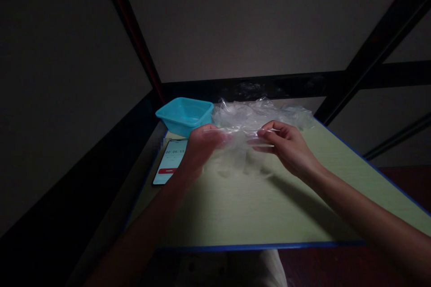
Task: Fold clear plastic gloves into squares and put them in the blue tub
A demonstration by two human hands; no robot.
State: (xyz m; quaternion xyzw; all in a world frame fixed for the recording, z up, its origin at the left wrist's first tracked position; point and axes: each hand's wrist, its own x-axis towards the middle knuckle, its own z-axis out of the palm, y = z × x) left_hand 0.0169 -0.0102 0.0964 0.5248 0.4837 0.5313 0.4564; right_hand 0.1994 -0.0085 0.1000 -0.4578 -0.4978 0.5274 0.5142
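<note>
Between my two hands a clear plastic bag [237, 154] is stretched out above the table, its upper edge pulled taut and its lower part blurred. My left hand [206, 143] is closed on the bag's left side, with the fingertips partly behind the film. The right side of the bag is pinched by my right hand [283, 141], thumb against fingers. Just behind the hands lies a loose heap of clear plastic bags [262, 112].
A blue plastic basket [188, 121] stands at the table's back left corner. In front of it a phone [168, 161] showing a timer lies partly behind my left hand. The pale table [249, 219] has a blue edge, and a wall panel [256, 22] rises behind it.
</note>
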